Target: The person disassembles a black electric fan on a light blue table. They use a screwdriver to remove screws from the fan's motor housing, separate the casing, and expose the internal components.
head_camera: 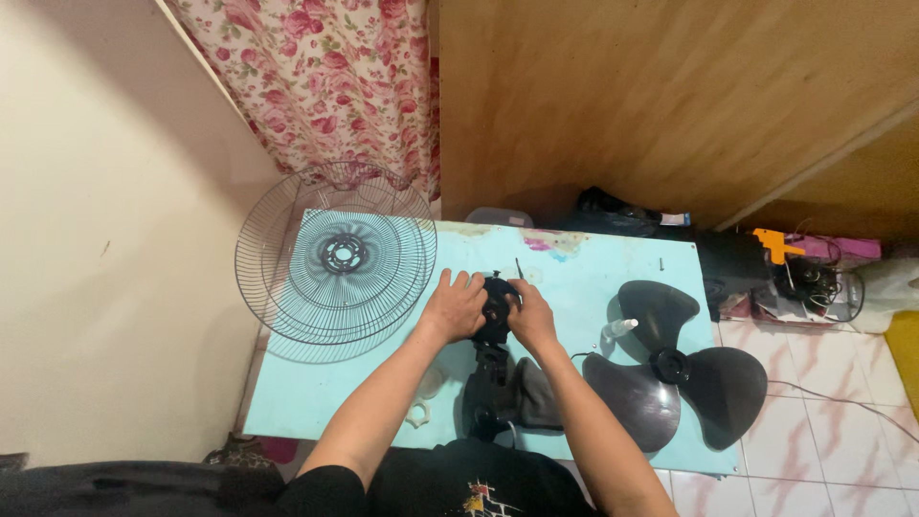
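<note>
Black plastic fan motor housing (495, 308) sits clasped between both hands: the left hand (454, 304) curls over its left side, the right hand (529, 316) closes on its right, fingers seemingly at a small part, though the view is too coarse to tell. Disassembly of the motor head looks in hand; next comes a steady grip. Housing lies mid pale-blue surface (584, 263), between wire fan guards (335, 254) and dark three-bladed fan propeller (670, 369).
</note>
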